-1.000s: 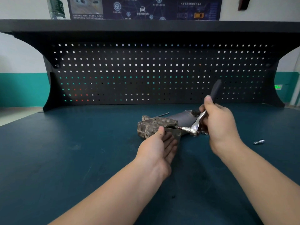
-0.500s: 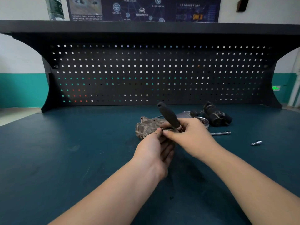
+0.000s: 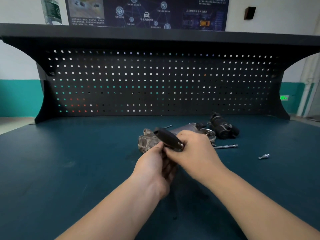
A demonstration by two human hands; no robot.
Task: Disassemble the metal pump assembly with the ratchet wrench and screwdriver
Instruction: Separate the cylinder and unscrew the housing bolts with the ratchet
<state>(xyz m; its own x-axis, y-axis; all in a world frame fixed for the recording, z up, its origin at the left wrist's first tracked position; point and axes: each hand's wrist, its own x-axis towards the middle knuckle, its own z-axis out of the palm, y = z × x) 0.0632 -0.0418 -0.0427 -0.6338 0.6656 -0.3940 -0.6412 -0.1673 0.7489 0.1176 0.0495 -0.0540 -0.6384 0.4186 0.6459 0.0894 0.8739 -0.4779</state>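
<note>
A dark teal workbench top (image 3: 72, 170) fills the lower frame. Behind it rises a black pegboard (image 3: 155, 84) under a black shelf (image 3: 155, 34). The wall (image 3: 17, 66) beyond is white above, teal below. A dark blue poster (image 3: 147, 13) hangs top centre; a green sign (image 3: 284, 97) glows at right.

Both forearms are stretched forward, the hands met at centre: the right hand (image 3: 195, 149) is curled, the left hand (image 3: 155, 163) pressed beside it.
</note>
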